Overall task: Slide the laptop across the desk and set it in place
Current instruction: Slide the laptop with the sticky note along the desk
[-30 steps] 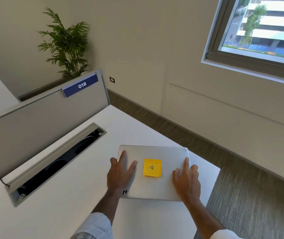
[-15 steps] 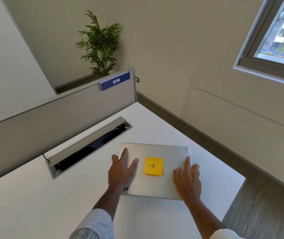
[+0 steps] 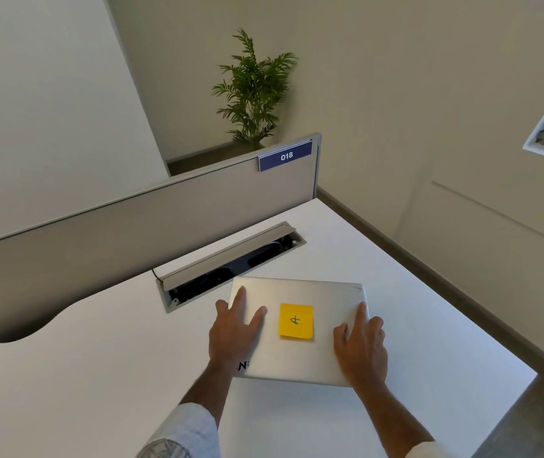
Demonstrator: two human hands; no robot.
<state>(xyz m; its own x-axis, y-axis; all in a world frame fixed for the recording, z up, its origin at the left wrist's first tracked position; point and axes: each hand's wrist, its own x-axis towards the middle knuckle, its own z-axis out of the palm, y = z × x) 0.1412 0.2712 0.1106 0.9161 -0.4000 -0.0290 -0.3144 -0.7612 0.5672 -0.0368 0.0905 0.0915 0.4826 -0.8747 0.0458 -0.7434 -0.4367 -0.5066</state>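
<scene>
Hands, left (image 3: 234, 328) and right (image 3: 361, 348), fingers spread flat on closed laptop (image 3: 300, 355) touching cable tray's (image 3: 231, 259) edge

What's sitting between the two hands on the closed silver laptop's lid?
A square yellow sticky note with a handwritten mark, stuck on the silver laptop between left hand and right hand, in the head view.
</scene>
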